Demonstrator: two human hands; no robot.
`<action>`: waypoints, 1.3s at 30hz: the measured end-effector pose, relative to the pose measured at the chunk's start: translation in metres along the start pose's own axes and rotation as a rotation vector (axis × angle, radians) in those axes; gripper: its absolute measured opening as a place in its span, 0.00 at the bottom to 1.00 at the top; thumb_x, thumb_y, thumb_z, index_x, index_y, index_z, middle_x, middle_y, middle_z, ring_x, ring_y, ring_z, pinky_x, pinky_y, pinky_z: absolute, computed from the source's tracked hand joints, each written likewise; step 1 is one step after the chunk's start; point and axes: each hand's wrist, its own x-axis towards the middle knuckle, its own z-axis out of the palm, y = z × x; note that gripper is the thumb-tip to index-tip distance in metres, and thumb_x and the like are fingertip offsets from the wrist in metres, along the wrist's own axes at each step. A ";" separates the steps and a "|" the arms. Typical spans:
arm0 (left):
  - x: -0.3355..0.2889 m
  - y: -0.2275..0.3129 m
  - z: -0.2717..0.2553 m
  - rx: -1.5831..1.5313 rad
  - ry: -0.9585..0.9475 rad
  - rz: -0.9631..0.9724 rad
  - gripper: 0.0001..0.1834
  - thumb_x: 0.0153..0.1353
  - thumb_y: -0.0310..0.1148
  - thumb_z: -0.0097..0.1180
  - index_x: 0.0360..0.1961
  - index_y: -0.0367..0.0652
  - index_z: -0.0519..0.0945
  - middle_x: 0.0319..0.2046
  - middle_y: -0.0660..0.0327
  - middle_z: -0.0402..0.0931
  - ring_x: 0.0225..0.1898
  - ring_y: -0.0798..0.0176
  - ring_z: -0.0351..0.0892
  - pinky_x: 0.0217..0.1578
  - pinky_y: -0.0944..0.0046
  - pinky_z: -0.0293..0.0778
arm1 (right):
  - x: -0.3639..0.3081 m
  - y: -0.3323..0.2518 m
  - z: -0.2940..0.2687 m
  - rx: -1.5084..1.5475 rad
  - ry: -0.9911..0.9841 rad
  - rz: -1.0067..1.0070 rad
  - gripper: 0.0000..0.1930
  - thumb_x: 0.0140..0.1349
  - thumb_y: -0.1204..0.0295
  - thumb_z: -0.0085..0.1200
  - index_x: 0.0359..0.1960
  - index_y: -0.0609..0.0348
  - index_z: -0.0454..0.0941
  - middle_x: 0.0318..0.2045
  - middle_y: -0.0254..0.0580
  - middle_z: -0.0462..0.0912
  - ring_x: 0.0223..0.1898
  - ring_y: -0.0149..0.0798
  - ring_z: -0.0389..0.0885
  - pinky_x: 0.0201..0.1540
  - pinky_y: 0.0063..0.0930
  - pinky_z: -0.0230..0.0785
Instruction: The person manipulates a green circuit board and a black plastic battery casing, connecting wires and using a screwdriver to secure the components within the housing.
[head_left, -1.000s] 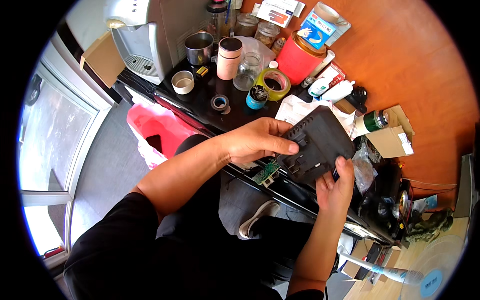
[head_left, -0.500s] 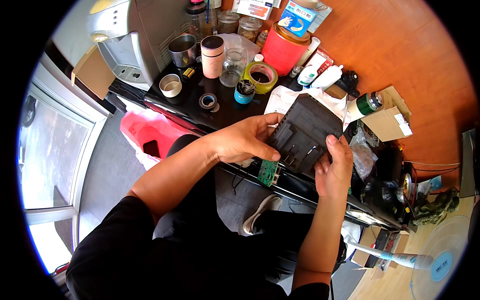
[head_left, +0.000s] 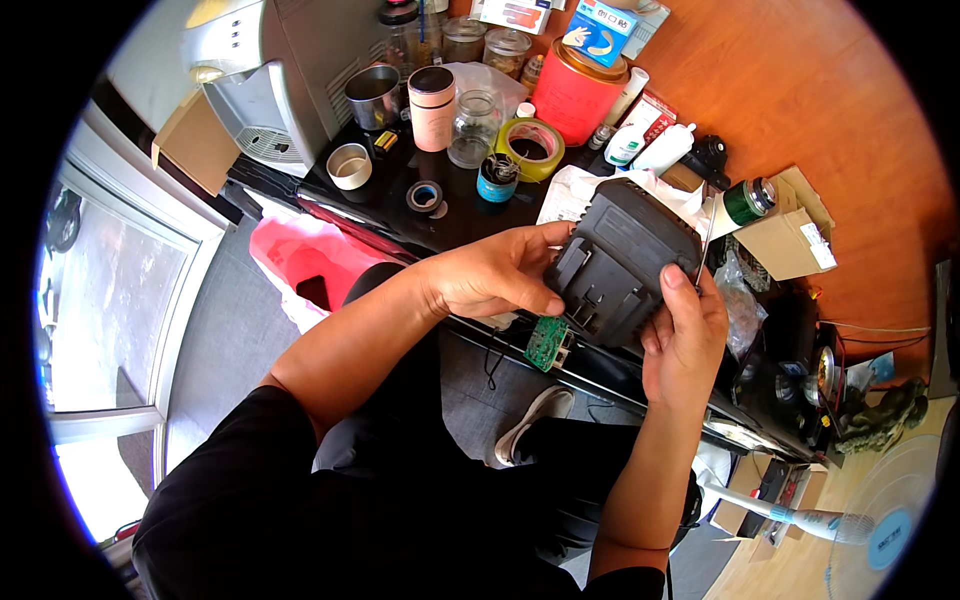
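My left hand (head_left: 492, 272) and my right hand (head_left: 685, 335) hold a black plastic battery-charger housing (head_left: 625, 260) between them, above the front edge of the dark table. Its slotted, ridged face is turned up towards me. The left thumb presses its lower left corner, with fingers behind its upper left side. On the right edge lies the right thumb; the other fingers curl behind. Just below the left thumb a green circuit board (head_left: 546, 343) sticks out; whether it is attached or held, I cannot tell. A thin metal rod (head_left: 709, 235) shows beside the right fingers.
On the dark table stand a pink tumbler (head_left: 432, 110), a glass jar (head_left: 474, 130), yellow tape (head_left: 530, 148), a small blue tin (head_left: 496, 178) and a red canister (head_left: 578, 95). A cardboard box (head_left: 785, 230) is at right. A pink bag (head_left: 310, 260) lies left; a fan (head_left: 888, 535) stands lower right.
The charger housing has tilted in my hands, so more of its thick lower side shows. Both hands keep their grip, and the whole view has shifted slightly.
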 end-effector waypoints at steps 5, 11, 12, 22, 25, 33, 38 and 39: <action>0.001 0.000 0.015 0.140 0.135 -0.017 0.42 0.49 0.13 0.69 0.67 0.33 0.65 0.60 0.57 0.74 0.60 0.63 0.74 0.62 0.59 0.72 | 0.001 0.004 -0.004 0.024 -0.015 -0.009 0.19 0.61 0.66 0.67 0.49 0.63 0.79 0.25 0.26 0.77 0.17 0.16 0.64 0.15 0.13 0.51; -0.001 -0.003 0.012 0.255 0.189 0.010 0.38 0.48 0.14 0.69 0.62 0.31 0.70 0.54 0.58 0.78 0.55 0.66 0.77 0.59 0.62 0.74 | -0.002 0.004 0.003 0.004 -0.001 -0.038 0.17 0.62 0.67 0.67 0.47 0.62 0.79 0.25 0.25 0.76 0.17 0.16 0.64 0.16 0.13 0.51; -0.001 -0.002 0.013 0.279 0.188 0.025 0.37 0.48 0.15 0.69 0.62 0.31 0.70 0.54 0.58 0.78 0.54 0.66 0.77 0.58 0.62 0.74 | -0.002 0.004 0.005 0.022 0.001 -0.044 0.17 0.62 0.67 0.67 0.47 0.62 0.79 0.24 0.24 0.76 0.17 0.16 0.63 0.16 0.13 0.51; -0.001 0.003 0.015 0.254 0.218 0.019 0.35 0.50 0.16 0.68 0.62 0.32 0.70 0.52 0.60 0.79 0.52 0.69 0.78 0.57 0.64 0.75 | 0.001 0.003 0.004 0.003 -0.065 -0.048 0.20 0.62 0.66 0.66 0.51 0.63 0.76 0.27 0.25 0.76 0.14 0.15 0.60 0.14 0.12 0.51; 0.001 0.002 0.013 0.182 0.198 -0.012 0.36 0.51 0.15 0.67 0.63 0.33 0.70 0.54 0.60 0.78 0.53 0.68 0.77 0.57 0.64 0.74 | 0.005 0.006 0.002 -0.001 -0.069 -0.058 0.21 0.63 0.65 0.64 0.54 0.62 0.76 0.28 0.24 0.76 0.14 0.14 0.59 0.13 0.11 0.49; 0.001 -0.005 0.009 -0.073 0.089 -0.011 0.36 0.60 0.24 0.67 0.68 0.36 0.65 0.60 0.60 0.72 0.60 0.67 0.73 0.60 0.64 0.71 | 0.010 0.011 -0.007 0.066 -0.015 -0.053 0.18 0.64 0.64 0.63 0.51 0.59 0.76 0.28 0.25 0.79 0.13 0.15 0.60 0.12 0.11 0.50; 0.001 -0.008 0.009 0.040 0.029 0.082 0.34 0.63 0.26 0.65 0.68 0.35 0.64 0.60 0.58 0.73 0.61 0.65 0.72 0.61 0.62 0.70 | 0.010 0.013 -0.014 0.083 -0.091 -0.093 0.19 0.67 0.58 0.61 0.49 0.59 0.76 0.31 0.27 0.80 0.13 0.16 0.60 0.12 0.13 0.51; 0.001 -0.009 0.009 0.042 0.033 0.097 0.34 0.63 0.26 0.64 0.68 0.35 0.64 0.60 0.58 0.73 0.62 0.65 0.72 0.62 0.61 0.70 | 0.010 0.019 -0.019 0.114 -0.112 -0.086 0.20 0.67 0.57 0.60 0.50 0.59 0.75 0.32 0.28 0.81 0.13 0.16 0.59 0.12 0.13 0.51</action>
